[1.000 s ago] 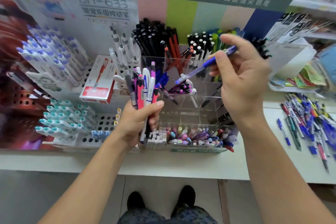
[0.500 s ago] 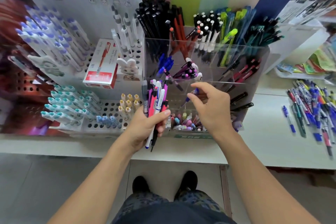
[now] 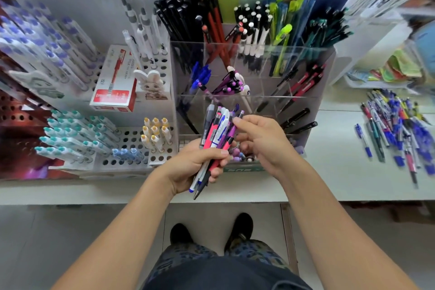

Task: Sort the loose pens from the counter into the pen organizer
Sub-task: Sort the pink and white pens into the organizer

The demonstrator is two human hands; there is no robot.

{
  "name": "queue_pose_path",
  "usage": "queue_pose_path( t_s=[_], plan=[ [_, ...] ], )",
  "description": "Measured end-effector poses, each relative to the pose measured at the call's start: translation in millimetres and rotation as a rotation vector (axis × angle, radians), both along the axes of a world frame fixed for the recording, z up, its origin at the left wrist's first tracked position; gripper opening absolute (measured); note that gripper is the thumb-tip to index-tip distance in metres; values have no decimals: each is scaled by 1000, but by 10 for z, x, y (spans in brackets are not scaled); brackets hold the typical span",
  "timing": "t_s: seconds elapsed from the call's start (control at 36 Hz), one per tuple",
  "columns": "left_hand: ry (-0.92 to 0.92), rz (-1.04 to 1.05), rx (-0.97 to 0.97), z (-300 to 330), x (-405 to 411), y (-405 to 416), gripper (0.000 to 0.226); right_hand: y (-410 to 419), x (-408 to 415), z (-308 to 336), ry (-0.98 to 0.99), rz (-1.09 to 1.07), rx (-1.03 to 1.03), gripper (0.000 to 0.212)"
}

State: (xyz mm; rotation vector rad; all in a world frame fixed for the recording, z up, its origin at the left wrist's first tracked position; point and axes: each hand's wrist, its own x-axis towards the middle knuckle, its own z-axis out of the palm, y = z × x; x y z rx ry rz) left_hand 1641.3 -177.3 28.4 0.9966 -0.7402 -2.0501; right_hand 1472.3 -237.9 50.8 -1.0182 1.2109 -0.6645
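Head: right hand (image 3: pixel 263 141) (pen gone) at bundle (image 3: pixel 217 134)

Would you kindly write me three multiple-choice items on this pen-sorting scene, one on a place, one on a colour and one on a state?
1. Where does the heap of loose pens lie?
A. On the counter, right of the clear organizer
B. On the floor by the shoes
C. Inside the red box

2. What colour are the caps of the pens at the lower left of the display?
A. Orange
B. Teal
C. Black

3. What is the left hand doing?
A. Resting flat on the counter
B. Hanging open at the person's side
C. Gripping a bundle of pens

Answers:
1. A: the heap sits on the white counter, right of the organizer.
2. B: the caps of the teal-capped pens show teal.
3. C: the left hand has its fingers curled round the bundle of pens, while the right hand fingers its top.
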Motion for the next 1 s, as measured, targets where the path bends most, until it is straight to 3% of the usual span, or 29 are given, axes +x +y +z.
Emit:
queue_pose_path(
  t_s=[0.28,0.36,0.42,0.47,0.58,0.75,0.86,1.0],
  plan=[
    [20,17,6,-4,-49,-25,13,42,-51,7,-215,-128,32,15],
    [-163,37,-59,15,-90,-52,17,41,-55,20,-122,-68,-49,13],
    [-338,48,-130,21,-139,-79,22,40,-51,32,-43,-39,-127,27],
    [-388,54,-130,1,-161,-93,20,23,-58,50,-24,-39,-154,27],
    [-114,79,-13,9,-148,-78,23,-25,-109,79,-36,-51,-122,10],
    [177,113,100,35,-109,-85,30,-102,-198,1,-112,-59,54,25],
    [211,87,107,32,-102,-116,38,-109,-184,-21,-161,-56,27,19],
    [119,31,62,74,-100,-128,39,-115,-184,51,-121,32,-87,16]
  ],
)
